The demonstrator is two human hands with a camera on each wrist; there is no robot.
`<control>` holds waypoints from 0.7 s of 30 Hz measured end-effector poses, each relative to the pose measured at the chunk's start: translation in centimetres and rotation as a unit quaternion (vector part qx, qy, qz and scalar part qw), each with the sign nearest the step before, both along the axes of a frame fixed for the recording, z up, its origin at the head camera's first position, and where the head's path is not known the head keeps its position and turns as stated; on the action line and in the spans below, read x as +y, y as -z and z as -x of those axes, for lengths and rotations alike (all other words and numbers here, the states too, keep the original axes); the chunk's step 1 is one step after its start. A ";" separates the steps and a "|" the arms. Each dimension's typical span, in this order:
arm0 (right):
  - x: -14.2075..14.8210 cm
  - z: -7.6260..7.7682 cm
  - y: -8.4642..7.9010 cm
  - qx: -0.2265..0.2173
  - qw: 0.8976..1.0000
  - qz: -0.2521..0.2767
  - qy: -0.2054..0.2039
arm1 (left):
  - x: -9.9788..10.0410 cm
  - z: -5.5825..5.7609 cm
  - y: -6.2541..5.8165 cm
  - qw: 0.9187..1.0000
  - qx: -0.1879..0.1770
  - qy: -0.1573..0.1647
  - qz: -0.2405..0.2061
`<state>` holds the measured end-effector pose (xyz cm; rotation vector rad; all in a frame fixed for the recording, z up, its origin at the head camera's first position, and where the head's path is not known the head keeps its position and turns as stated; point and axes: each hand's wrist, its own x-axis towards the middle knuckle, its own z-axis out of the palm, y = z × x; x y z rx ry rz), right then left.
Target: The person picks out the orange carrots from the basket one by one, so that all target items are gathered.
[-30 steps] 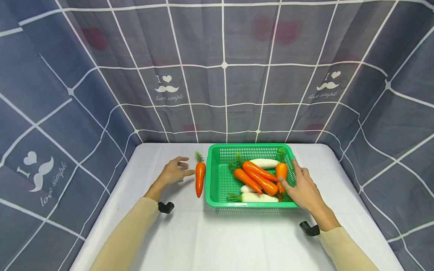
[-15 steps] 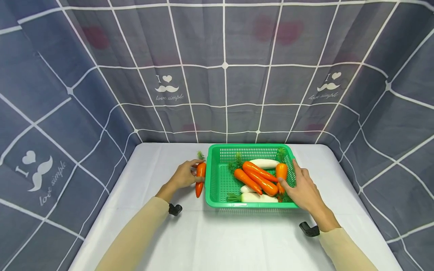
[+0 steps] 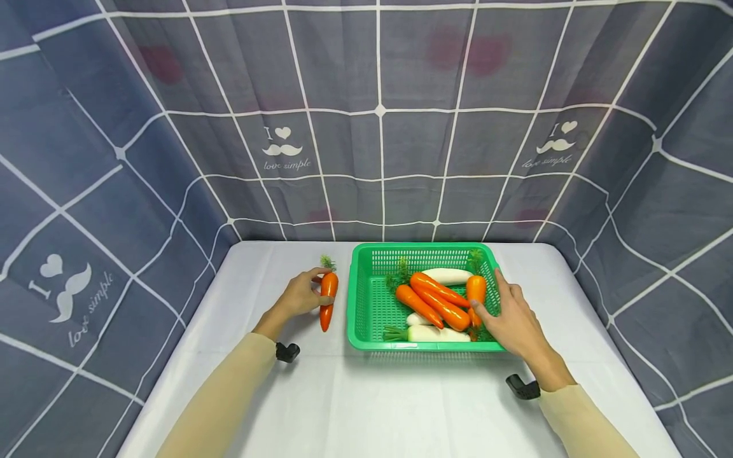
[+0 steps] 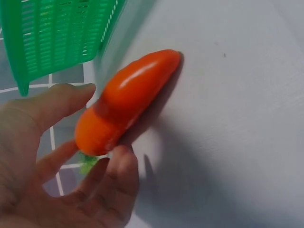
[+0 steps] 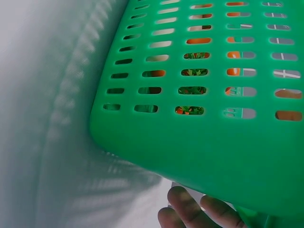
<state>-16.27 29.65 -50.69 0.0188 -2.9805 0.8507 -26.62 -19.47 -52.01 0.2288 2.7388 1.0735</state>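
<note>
Left of the basket, my left hand (image 3: 298,294) curls its thumb and fingers round the upper part of an orange carrot (image 3: 326,315). A green leafy top pokes out beyond the fingers. In the left wrist view the carrot (image 4: 137,85) lies slanted over the white cloth, its shadow beside it. My right hand (image 3: 518,321) holds the right side of a green plastic basket (image 3: 353,299), thumb over the inside of the wall and fingers outside. The right wrist view shows the basket's slotted wall (image 5: 190,142) and a few fingertips (image 5: 183,199) at its edge.
Inside the basket are several carrots (image 3: 438,299) and white radishes (image 3: 438,334), mostly toward its right side. White cloth (image 3: 366,407) covers the table. Grey-blue checked curtains (image 3: 412,146) enclose the back and both sides.
My left hand reached right to the carrot and took hold of it. The carrot has since shifted a little left, away from the basket. The right hand and basket stay put.
</note>
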 end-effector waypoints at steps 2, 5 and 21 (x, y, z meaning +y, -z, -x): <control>0.0 0.0 0.0 -0.001 1.000 0.001 0.001 | 0.0 0.0 -0.2 1.000 0.008 0.002 0.007; 0.0 -0.1 0.0 -0.002 1.000 0.002 0.001 | 0.2 -0.2 -0.8 1.000 0.020 -0.004 0.017; -0.1 -0.1 0.1 -0.003 1.000 0.003 0.002 | 6.7 -2.2 -9.3 0.993 0.101 0.036 -0.047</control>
